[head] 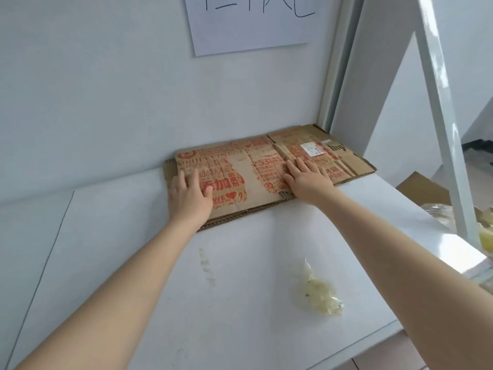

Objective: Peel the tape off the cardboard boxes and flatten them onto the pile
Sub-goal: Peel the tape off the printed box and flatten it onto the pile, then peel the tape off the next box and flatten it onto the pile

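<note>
A flattened brown cardboard box (240, 169) with red print lies on top of a pile of flat cardboard (352, 164) at the back of the white table, against the wall. My left hand (190, 194) presses flat on the left part of the top box, fingers straight. On its right part, near a crease, my right hand (306, 180) presses down with spread fingers. A crumpled wad of clear peeled tape (320, 292) lies on the table in front of the pile, to the right.
The white table (133, 249) ends at the right, where a white metal frame (442, 129) slants down. Beyond that edge are a brown box (424, 190) and a plastic bag (440, 212). A paper sheet (250, 22) hangs on the wall above.
</note>
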